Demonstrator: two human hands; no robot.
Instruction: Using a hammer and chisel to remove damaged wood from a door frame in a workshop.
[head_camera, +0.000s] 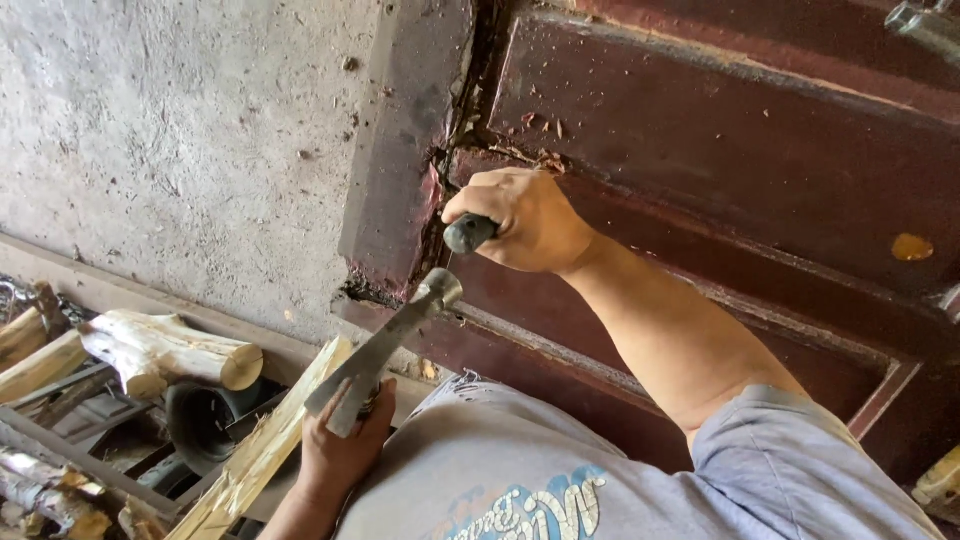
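Against the door (720, 150), one hand (525, 220) grips a chisel (468, 233), the other (340, 450) a hammer (385, 345).

The door (720, 150) is set to the right of the wall (170, 130), with the door frame (400, 150) between them. A chisel (468, 233) is held against the frame edge by the right hand (525, 220); just below it, a hatchet (385, 345) is gripped by the left hand (340, 450). Logs (165, 350) are piled lower left, beneath the wall.
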